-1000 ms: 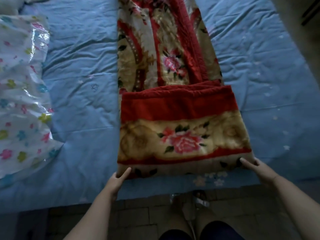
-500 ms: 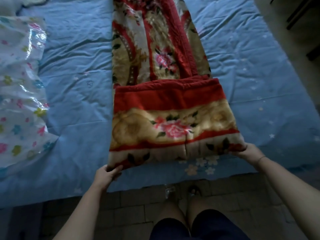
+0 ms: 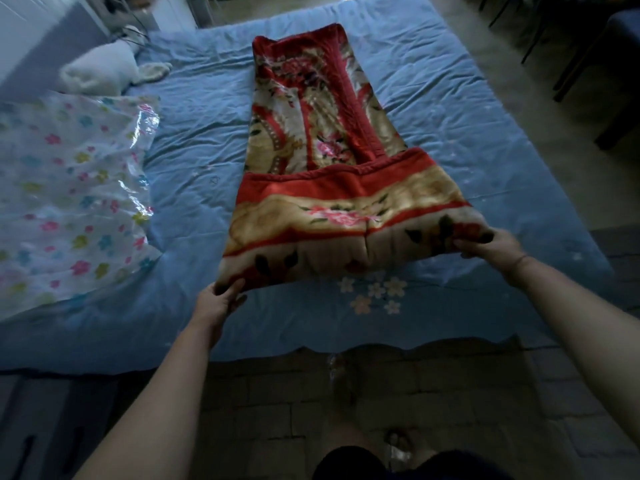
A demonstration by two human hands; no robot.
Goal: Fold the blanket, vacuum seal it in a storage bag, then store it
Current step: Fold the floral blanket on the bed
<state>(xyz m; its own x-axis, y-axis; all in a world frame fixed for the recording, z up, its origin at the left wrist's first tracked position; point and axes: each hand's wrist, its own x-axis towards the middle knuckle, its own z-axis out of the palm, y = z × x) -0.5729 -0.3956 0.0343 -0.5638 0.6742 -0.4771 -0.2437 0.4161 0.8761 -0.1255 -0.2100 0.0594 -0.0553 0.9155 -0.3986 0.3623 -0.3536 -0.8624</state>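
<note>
Red-and-gold floral plush blanket (image 3: 325,174) lengthwise on blue bedsheet (image 3: 450,109), near end doubled over. Left hand (image 3: 219,300) & right hand (image 3: 491,241) pinching near corners. Clear flower-print plastic storage bag (image 3: 69,188) at left, cut off by frame. White plush toy (image 3: 104,72) beyond, blurry.

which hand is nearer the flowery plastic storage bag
Left. The left hand grips the blanket's near left corner, toward the storage bag; the right hand grips the far-side corner.

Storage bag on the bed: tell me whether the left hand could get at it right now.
Probably yes. The storage bag lies open on the bed sheet, left of the left hand, with only bare sheet between. But that hand grips the blanket corner and must release first.
</note>
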